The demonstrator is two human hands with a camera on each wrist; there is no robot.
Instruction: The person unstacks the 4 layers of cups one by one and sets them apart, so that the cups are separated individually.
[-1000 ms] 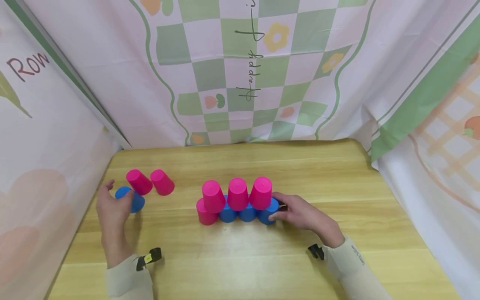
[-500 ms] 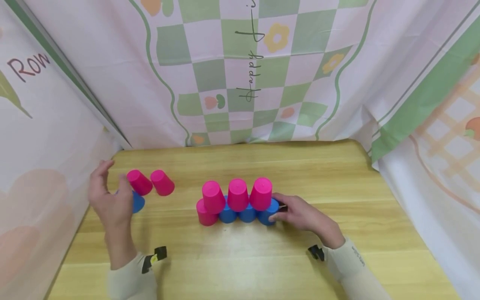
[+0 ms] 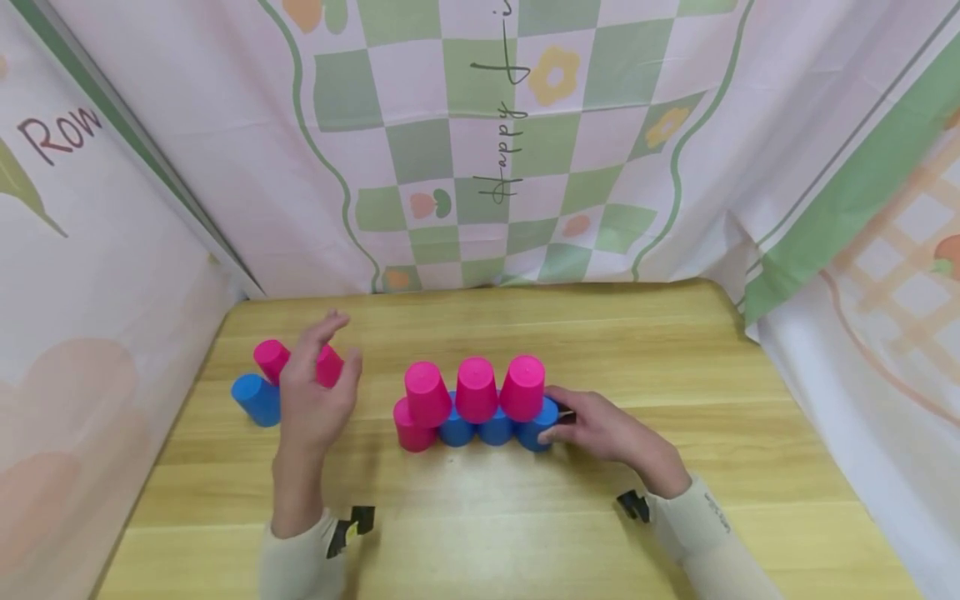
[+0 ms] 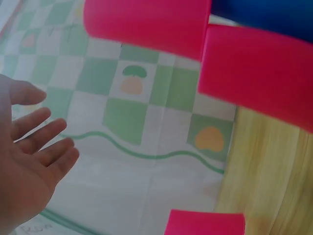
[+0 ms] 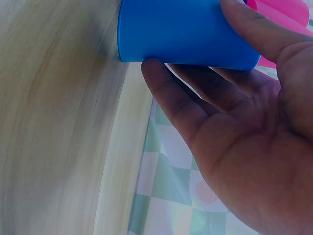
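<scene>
Upside-down cups form a two-tier wall in the head view. Its base has a pink cup (image 3: 411, 433) at the left end, then blue cups; three pink cups, the middle pink cup (image 3: 476, 390) among them, stand on top. My right hand (image 3: 600, 423) holds the base's rightmost blue cup (image 3: 534, 435), thumb on one side and fingers on the other, as the right wrist view shows. Left of the wall, my left hand (image 3: 315, 408) hovers with fingers extended, holding nothing. It partly hides a pink cup (image 3: 327, 367) behind it.
Beyond the left hand, a loose blue cup (image 3: 253, 398) and another pink cup (image 3: 270, 358) stand at the table's left side. The wooden table (image 3: 480, 525) meets a printed curtain (image 3: 480, 150) at its back edge, with cloth on both sides.
My left hand has let go of the loose blue cup, lifted off it and moved right, leaving the cup standing. The right hand and the wall of cups look unchanged.
</scene>
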